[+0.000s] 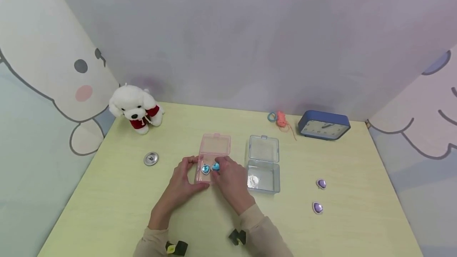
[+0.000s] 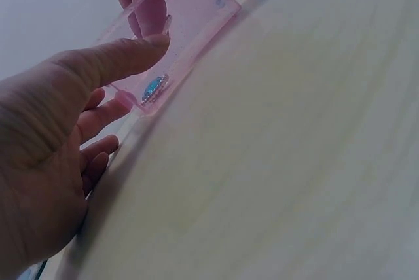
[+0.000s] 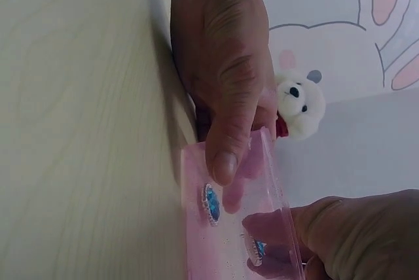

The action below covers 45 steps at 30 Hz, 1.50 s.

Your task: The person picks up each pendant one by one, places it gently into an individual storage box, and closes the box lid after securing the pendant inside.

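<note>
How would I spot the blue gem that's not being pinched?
On the table, find the open pink box that the left hand holds. The blue gem is the left one inside. Unlike its blue neighbour, pinched by the right hand, it lies free.

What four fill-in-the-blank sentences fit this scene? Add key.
1. The right hand pinches a blue heart-shaped gem at an open rectangular plastic box coloured ____.
2. Exactly ____ purple heart-shaped gems lie on the pale wood-grain table.
3. The white plush dog wears a garment coloured ____.
4. In the head view, the blue rectangular clock stands to the ____ of the coral yarn bundle.

Missing words: pink; two; red; right.
</note>
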Motion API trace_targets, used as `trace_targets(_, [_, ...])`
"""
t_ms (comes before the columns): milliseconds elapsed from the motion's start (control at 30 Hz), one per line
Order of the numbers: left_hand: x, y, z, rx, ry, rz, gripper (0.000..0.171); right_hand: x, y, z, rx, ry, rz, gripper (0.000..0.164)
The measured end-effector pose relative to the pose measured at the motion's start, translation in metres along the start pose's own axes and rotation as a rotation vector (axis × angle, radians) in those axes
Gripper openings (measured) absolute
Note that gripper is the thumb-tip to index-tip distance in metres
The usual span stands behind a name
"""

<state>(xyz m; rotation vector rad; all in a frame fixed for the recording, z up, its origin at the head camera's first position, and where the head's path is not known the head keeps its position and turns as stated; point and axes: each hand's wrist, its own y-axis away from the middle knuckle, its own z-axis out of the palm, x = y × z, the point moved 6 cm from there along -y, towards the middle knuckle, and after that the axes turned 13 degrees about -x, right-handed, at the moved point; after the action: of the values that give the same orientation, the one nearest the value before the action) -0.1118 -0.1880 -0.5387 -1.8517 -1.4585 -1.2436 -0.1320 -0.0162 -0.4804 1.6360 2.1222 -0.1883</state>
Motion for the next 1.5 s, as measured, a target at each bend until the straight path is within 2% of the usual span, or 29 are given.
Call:
trace_targets(467, [0.001,0.003,-0.001,0.004,0.003,-0.005,0.086,-0.002,0.001,0.000,0.014,0.023,-0.004,0.031])
trace_targets(1100, [0.000,-0.002,-0.001,0.004,0.016,0.047,0.085,0.001,-0.001,0.001,-0.009,0.023,0.010,0.032])
trace_targets(1300, [-0.001,-0.002,0.001,-0.001,0.008,0.038,0.085,0.003,0.003,-0.002,0.029,0.003,-0.029,0.033])
trace_targets(1500, [-0.004,-0.001,0.000,-0.009,0.012,0.001,0.086,0.007,0.009,-0.007,0.105,-0.017,-0.111,0.032])
